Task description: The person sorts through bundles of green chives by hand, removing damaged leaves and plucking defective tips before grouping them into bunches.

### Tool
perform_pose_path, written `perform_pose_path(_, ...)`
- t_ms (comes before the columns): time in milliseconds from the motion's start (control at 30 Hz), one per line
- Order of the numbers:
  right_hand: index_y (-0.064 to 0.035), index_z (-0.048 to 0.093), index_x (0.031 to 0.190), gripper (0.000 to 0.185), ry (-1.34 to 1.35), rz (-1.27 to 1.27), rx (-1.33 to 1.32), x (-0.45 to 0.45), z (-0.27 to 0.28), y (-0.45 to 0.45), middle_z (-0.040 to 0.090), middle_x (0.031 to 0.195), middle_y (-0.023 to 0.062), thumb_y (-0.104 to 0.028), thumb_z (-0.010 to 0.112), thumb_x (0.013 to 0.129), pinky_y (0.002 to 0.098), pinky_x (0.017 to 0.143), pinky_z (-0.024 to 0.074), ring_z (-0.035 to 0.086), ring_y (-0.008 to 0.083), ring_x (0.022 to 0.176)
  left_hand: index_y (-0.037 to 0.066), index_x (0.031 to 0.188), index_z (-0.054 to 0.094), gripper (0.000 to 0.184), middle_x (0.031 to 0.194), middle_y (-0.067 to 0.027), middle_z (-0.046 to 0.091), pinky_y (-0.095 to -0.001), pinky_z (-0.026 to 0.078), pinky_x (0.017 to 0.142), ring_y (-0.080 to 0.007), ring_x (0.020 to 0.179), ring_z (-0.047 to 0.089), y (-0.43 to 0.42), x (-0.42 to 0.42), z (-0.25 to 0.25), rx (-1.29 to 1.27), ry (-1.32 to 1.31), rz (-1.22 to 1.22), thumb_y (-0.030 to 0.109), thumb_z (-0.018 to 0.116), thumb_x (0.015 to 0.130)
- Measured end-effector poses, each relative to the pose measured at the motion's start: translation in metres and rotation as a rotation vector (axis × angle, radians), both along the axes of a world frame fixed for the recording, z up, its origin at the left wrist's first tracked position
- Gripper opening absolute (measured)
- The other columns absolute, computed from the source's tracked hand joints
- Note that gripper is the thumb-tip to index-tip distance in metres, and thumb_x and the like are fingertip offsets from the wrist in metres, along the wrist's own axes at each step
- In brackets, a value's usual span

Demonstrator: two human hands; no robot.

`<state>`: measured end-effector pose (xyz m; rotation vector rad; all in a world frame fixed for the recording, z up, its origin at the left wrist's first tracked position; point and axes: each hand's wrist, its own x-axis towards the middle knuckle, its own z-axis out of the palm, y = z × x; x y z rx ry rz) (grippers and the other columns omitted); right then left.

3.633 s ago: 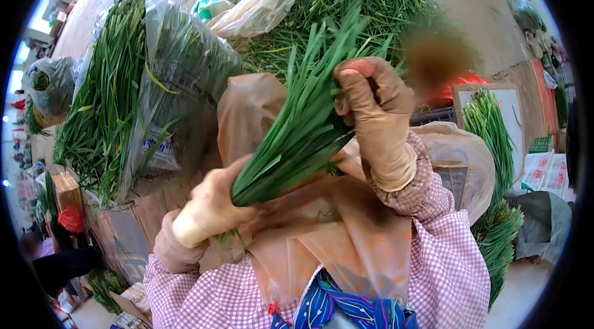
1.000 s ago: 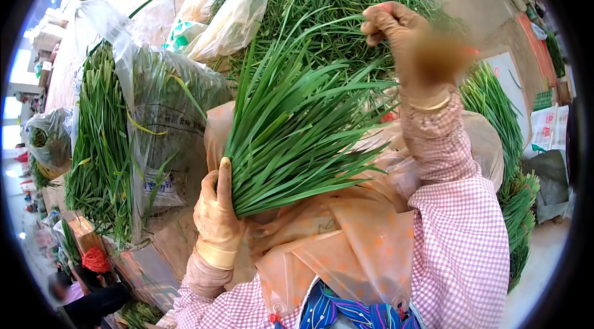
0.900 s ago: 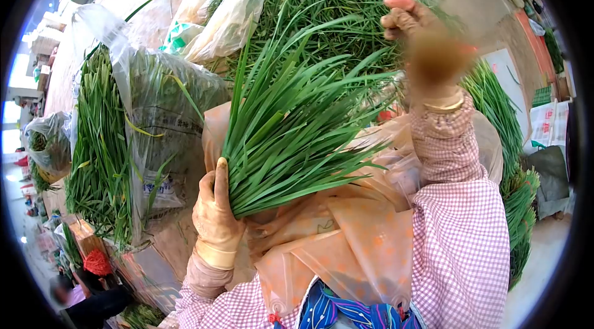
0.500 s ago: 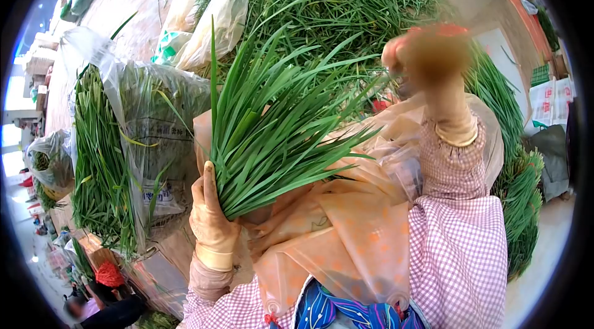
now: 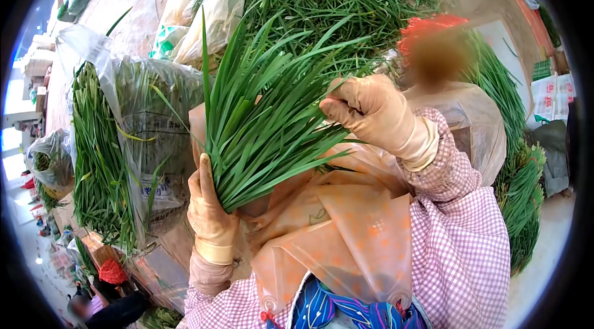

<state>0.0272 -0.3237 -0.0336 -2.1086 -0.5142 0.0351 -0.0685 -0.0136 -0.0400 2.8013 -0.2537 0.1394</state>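
Observation:
My left hand (image 5: pixel 211 214), in a pale rubber glove, is wrapped round the lower end of a bunch of garlic chives (image 5: pixel 266 119). The long flat green leaves fan up and to the right. My right hand (image 5: pixel 374 109), gloved too, is closed in a pinch at the leaf tips on the bunch's right side. What lies between those fingertips is partly hidden. Under both hands a translucent orange plastic apron (image 5: pixel 334 224) covers my lap.
Beyond the bunch lies a big heap of loose chives (image 5: pixel 334 7). A clear plastic bag (image 5: pixel 167 119) packed with chives stands at left. More chive bundles (image 5: pixel 516 205) lie at right, near red netting (image 5: pixel 427 26) partly covered by a blurred patch. A person (image 5: pixel 105 310) is at lower left.
My right hand has come down and left from the red netting to the leaf tips. My left hand still holds the bunch, slightly farther left.

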Motion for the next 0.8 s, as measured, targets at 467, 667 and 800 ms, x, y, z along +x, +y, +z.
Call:
perform_pose_path(467,-0.0041,0.066,0.103,0.02,0.363,-0.247,0.538,0.024,-0.01,-0.058,0.066,0.077,0.0023,-0.021,0.058,0.096,0.0204,0.06,0.0465,0.058,0.0073,0.067,0.013,0.15,0.025,0.095,0.124,-0.0193,0.053,-0.041,0.05,0.092,-0.0366,0.113,0.058,0.001,-0.001,0.0,-0.072,0.063,0.033,0.003,0.074,0.07)
perform_pose_path(667,-0.0032,0.066,0.1,0.029,0.634,-0.045,0.427,0.033,-0.01,-0.023,0.063,0.071,0.0009,-0.031,0.061,0.092,0.0213,0.055,0.044,0.055,0.0072,0.061,0.015,0.151,0.022,0.11,0.119,-0.0202,0.049,-0.0446,0.054,0.078,-0.0424,0.101,0.059,0.002,0.001,-0.001,-0.049,-0.011,-0.037,0.001,0.077,0.056)
perform_pose_path(800,-0.0003,0.066,0.099,0.03,0.715,-0.042,0.341,0.038,-0.009,-0.008,0.062,0.067,0.0011,-0.029,0.064,0.089,0.0227,0.054,0.045,0.056,0.009,0.058,0.016,0.151,0.022,0.11,0.12,-0.0207,0.049,-0.0449,0.054,0.077,-0.0426,0.1,0.059,0.0,0.0,0.002,-0.045,-0.001,-0.015,0.002,0.077,0.057)
